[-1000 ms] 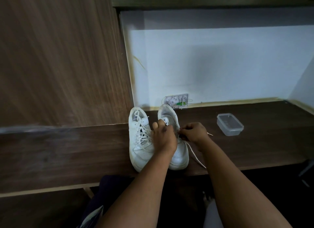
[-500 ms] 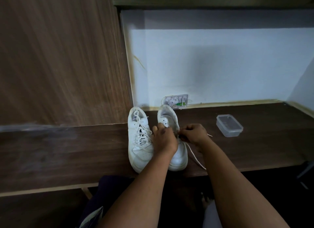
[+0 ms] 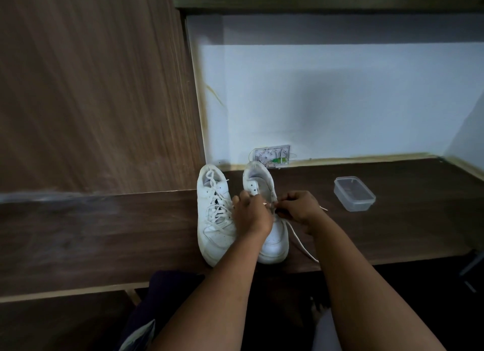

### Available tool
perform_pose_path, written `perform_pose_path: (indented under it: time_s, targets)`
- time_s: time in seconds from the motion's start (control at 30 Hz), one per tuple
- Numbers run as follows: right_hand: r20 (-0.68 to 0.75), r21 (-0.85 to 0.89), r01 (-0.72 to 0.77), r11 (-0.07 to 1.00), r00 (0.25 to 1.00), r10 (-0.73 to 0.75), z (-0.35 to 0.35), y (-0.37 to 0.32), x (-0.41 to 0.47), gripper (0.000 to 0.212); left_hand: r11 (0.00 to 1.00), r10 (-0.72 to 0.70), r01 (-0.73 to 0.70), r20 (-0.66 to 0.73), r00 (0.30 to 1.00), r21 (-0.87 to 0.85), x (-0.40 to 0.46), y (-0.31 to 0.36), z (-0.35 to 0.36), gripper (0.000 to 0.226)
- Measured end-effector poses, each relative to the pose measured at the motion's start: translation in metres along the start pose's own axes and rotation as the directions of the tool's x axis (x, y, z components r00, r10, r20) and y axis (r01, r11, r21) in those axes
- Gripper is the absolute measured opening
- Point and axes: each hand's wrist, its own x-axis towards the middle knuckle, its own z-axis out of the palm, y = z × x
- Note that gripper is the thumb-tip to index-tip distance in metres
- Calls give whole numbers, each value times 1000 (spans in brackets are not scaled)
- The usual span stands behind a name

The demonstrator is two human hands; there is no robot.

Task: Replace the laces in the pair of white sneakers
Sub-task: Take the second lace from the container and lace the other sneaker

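Two white sneakers stand side by side on the dark wooden desk, toes toward me. The left sneaker is fully laced. The right sneaker is partly laced, and its upper eyelets show bare. My left hand rests over the right sneaker's middle, fingers closed on the shoe and lace there. My right hand pinches the white lace at the shoe's right side. One loose end trails down toward the desk's front edge. A short tip pokes out to the right of my right hand.
A clear plastic container with a lid sits on the desk to the right of the shoes. A wall socket plate sits behind them at the white back wall. A tall wooden panel rises on the left.
Both hands stay on the right sneaker with only small finger shifts at the lace. The shoes and the container have not moved.
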Motion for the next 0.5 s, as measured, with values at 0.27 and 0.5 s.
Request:
perform_pose_path:
  time_s: [0.27,0.5]
  targets:
    - [108,37,-4,999,994,0,-9,3,4,7,995,6,-3,26,1000,-105,3,-1,-2,19]
    - [-16,-97,-81,992,997,80,-28,-5,3,24,995,82,-69,205,975,-68,10,-5,-16,16]
